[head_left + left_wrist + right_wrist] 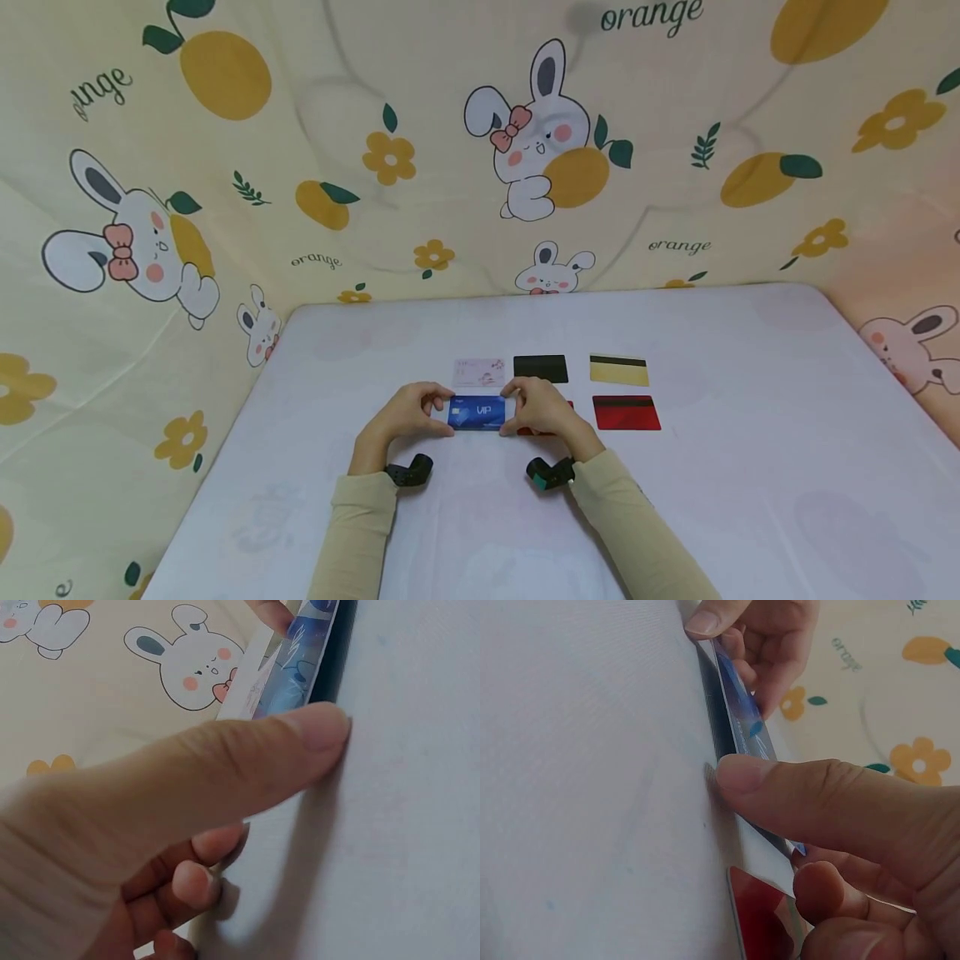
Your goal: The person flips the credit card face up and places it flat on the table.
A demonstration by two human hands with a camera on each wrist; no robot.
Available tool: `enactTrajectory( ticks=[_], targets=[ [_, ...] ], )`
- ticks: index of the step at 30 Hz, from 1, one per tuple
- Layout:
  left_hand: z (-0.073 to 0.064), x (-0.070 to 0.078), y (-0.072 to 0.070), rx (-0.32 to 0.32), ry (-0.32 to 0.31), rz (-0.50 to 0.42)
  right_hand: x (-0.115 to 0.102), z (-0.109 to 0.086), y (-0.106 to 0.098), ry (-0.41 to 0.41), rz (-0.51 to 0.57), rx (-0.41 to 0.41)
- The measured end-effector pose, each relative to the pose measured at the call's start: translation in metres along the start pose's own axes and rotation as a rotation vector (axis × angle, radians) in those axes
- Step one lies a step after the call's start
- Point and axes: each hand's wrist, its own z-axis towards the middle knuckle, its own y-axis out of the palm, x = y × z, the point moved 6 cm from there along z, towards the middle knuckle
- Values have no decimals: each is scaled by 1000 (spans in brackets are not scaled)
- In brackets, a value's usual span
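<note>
A blue card with "VIP" printed on it (477,412) lies face up between my two hands. My left hand (416,410) pinches its left end, thumb at the near corner and fingers at the far one. My right hand (542,408) grips the right end the same way. In the right wrist view the near edge of the blue card (739,720) stands slightly off the table, with a dark shadow below. Partly hidden under my right hand is a red card (761,919). Just behind the blue card lies a pale pink patterned card (479,372).
A black card (540,368) and a gold card with a dark stripe (618,370) lie in the back row. Another red card with a dark stripe (627,413) is farther right. The white-covered table (750,500) meets a printed cloth backdrop (450,167).
</note>
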Motion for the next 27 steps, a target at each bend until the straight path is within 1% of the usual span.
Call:
enactTrajectory(
  ticks=[8, 14, 20, 27],
  targets=[
    [2, -1, 0, 5, -19, 1, -1, 1, -2, -23, -32, 16],
    [1, -2, 0, 5, -27, -9, 1, 2, -1, -26, -40, 13],
    [0, -1, 0, 4, -42, -14, -1, 1, 0, -27, -24, 4],
    [0, -1, 0, 5, -60, -8, 0, 2, 0, -29, -19, 13]
  ],
)
